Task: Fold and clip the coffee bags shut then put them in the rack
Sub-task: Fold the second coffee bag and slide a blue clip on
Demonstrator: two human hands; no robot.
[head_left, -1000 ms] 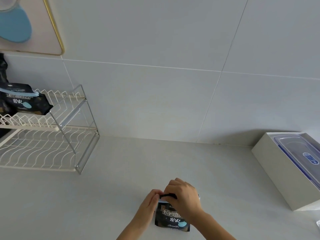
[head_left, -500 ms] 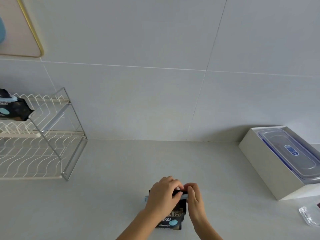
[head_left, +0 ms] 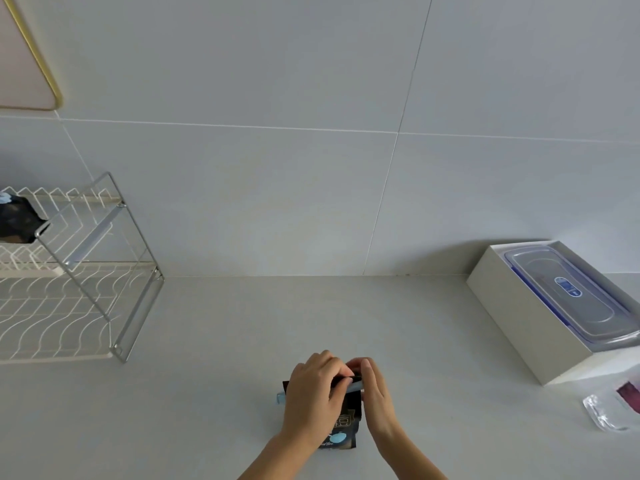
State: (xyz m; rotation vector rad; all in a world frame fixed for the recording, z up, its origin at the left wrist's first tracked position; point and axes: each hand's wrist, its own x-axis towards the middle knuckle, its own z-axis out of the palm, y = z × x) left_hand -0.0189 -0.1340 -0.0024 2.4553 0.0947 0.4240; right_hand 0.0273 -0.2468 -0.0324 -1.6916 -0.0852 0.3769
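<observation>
A black coffee bag (head_left: 343,431) with a pale blue dot on its label stands on the counter near the front. A light blue clip (head_left: 355,386) lies across its folded top. My left hand (head_left: 311,400) covers the bag's top left and presses the clip. My right hand (head_left: 375,396) pinches the clip's right end. Both hands hide most of the fold. A second black coffee bag (head_left: 15,220) with a blue clip sits on the upper shelf of the wire rack (head_left: 114,296) at the far left.
A white box (head_left: 526,320) holding a clear lidded container (head_left: 568,292) stands at the right against the tiled wall. A crumpled clear wrapper (head_left: 609,410) lies near the right edge. A gold-edged board (head_left: 24,57) hangs at the upper left.
The view swung to the right, so the rack slid left. My hands changed sides on the bag: left now over the top, right at the clip's right end. The bag stays in place.
</observation>
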